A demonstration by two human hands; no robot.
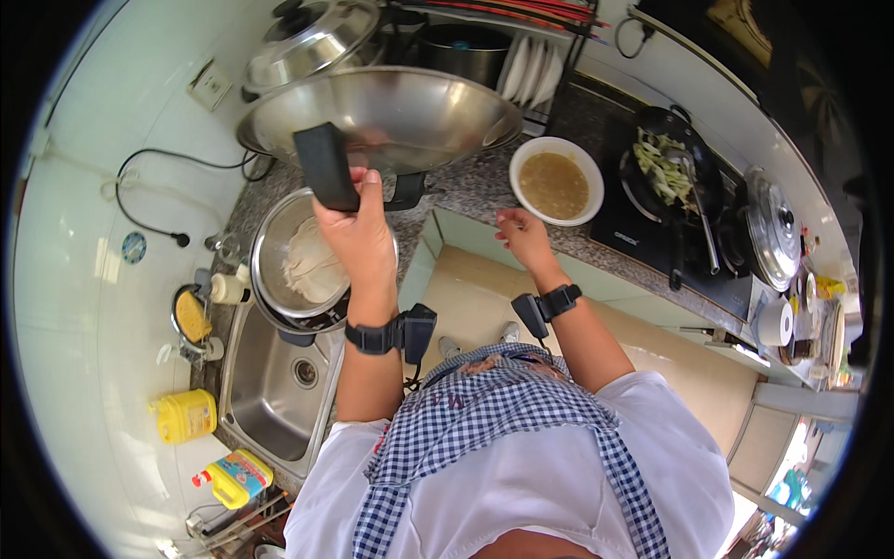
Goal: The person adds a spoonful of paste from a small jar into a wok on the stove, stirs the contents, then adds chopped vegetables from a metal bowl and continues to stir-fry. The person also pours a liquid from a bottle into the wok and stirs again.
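Observation:
My left hand (363,230) grips a thick black handle (325,168) at the near side of a wide stainless-steel wok (419,112). The fingers hide where the handle joins the wok, and I cannot tell whether the wok rests on the counter. Below that hand, a steel bowl (264,258) holds a pale, dough-like mass (313,262). My right hand (524,237) is in the air by the counter's front edge, fingers loosely curled, with nothing visible in it. Closest to it stands a white bowl (518,171) of brownish liquid (555,185).
An induction hob (621,241) carries a dark pan (705,175) with chopped greens (656,168) and a ladle (704,216). A steel sink (272,391) lies at left. Behind the wok are a lidded pot (314,42) and a rack with white plates (534,70). A cord (147,227) hangs on the wall.

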